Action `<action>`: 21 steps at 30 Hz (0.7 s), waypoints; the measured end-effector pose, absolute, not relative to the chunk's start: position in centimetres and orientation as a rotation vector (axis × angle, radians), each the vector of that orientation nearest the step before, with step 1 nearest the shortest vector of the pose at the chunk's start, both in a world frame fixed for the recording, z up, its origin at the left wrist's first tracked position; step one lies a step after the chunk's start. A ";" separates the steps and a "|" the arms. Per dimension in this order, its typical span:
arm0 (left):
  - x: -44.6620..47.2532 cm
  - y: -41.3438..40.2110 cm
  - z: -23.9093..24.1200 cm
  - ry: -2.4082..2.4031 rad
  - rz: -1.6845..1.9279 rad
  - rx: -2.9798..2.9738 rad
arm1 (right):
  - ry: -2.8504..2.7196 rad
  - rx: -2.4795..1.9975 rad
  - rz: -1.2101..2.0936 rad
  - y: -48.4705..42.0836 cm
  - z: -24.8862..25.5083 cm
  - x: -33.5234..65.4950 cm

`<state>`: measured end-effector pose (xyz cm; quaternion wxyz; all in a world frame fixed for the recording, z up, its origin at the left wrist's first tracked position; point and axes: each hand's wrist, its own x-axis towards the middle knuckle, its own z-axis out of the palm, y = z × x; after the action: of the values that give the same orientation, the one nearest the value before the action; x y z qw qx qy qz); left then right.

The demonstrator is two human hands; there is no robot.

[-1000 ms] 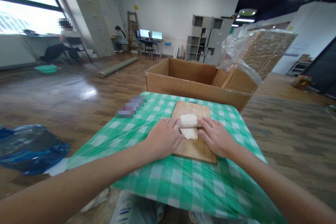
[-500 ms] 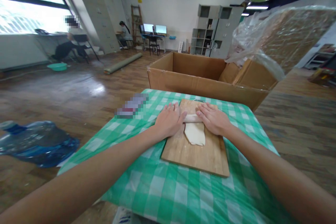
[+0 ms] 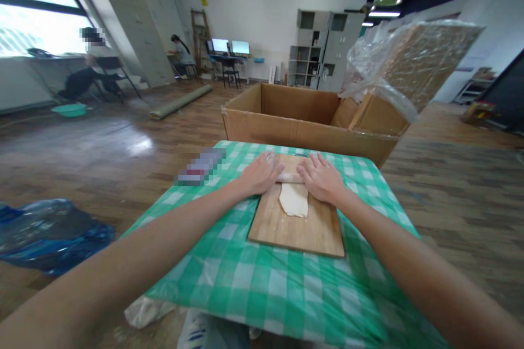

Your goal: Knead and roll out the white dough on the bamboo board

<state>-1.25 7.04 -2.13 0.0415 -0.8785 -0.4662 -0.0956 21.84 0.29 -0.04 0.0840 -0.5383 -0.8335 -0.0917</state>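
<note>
A pale rolling pin (image 3: 290,178) lies crosswise over the far part of a wooden cutting board (image 3: 298,237). My left hand (image 3: 259,174) rests on its left end and my right hand (image 3: 322,179) on its right end, both palms down with fingers stretched forward. The palms cover the pin's ends. A flat strip of white dough (image 3: 293,200) reaches from under the pin toward me. Whether dough lies beyond the pin is hard to make out.
A green checked cloth (image 3: 254,283) covers the table, with a blurred-out flat object (image 3: 200,166) at its left. Behind stands a large cardboard box (image 3: 303,130). A big water bottle (image 3: 57,234) lies at the left. Two people sit in the background.
The whole view has shifted, so the table and board appear a little further left and higher. Both hands remain on the rolling pin, which has moved slightly away over the dough.
</note>
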 end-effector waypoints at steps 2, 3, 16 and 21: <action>-1.8 5.3 -2.3 -1.376 -0.347 -2.678 | -2.492 -1.626 -0.260 -2.3 0.0 21.7; -2.1 4.4 -2.2 -1.348 -0.376 -2.679 | -2.497 -1.638 -0.241 -3.6 -0.1 21.6; -0.9 6.3 -1.5 -1.086 -0.390 -2.870 | -2.352 -1.889 -0.240 -4.6 -2.0 22.1; 1.2 9.6 -1.6 -1.241 -0.367 -2.863 | -2.631 -1.775 -0.419 0.0 -2.0 24.9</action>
<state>1.19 9.62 -1.56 0.0000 -0.9112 -0.3950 -0.1169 24.88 0.05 -2.05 -0.0298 -0.5541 -0.8216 -0.1308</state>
